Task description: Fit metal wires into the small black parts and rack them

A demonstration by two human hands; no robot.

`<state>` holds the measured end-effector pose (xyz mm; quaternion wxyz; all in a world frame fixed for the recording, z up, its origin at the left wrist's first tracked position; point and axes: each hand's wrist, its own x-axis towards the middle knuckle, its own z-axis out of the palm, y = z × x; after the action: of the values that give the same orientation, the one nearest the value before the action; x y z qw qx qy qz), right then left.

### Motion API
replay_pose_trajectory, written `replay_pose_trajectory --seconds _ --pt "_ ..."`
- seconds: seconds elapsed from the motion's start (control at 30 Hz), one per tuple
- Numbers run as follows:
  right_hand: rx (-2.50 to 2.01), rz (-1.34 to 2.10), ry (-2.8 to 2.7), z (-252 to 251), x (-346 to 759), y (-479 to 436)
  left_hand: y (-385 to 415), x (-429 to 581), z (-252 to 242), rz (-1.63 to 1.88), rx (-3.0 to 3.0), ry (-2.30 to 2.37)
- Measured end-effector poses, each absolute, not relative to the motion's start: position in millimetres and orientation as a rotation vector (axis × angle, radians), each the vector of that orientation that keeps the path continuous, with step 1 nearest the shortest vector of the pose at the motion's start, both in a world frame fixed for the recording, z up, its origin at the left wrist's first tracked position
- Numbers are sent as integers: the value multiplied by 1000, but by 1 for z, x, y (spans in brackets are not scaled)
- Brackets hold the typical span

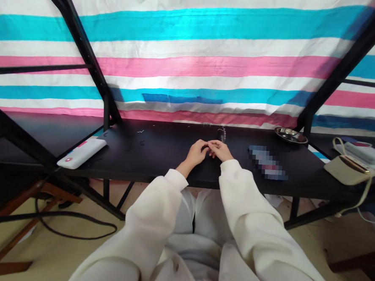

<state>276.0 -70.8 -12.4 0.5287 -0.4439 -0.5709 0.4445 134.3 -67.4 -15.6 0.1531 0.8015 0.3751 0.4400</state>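
Observation:
Over the front part of a black table [160, 164], my left hand [197, 152] and my right hand [219, 150] meet at the fingertips. Both are closed in a pinch. Whatever sits between the fingers is too small to make out. Just behind my right hand lies a small dark object [218, 136], partly hidden by it, with a clear beaded or coiled strand [224, 135] alongside. Bits of white thread [140, 131] and dark curled scraps [142, 143] are scattered on the tabletop to the left.
A white box-like device [82, 153] lies at the left. To the right are a blurred-out flat item [267, 162], a shiny metal dish [291, 135] and a cream bag [349, 170]. Black metal posts [82, 45] flank the table before a striped sheet [205, 65].

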Motion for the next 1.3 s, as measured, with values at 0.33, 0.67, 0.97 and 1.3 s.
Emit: replay_pose_trajectory --seconds 0.33,0.67,0.97,1.3 --pt "-1064 1022 -1306 -19 280 -65 -67 129 -15 1264 1786 965" --pt "-1022 1027 -1247 -16 279 -68 -63 125 -11 1284 1449 934" --pt "-1039 1029 -1327 -21 281 -64 -62 123 -11 1329 1372 991" --pt "-1056 1087 -1508 -15 276 -75 -65 122 -8 1236 1367 857"
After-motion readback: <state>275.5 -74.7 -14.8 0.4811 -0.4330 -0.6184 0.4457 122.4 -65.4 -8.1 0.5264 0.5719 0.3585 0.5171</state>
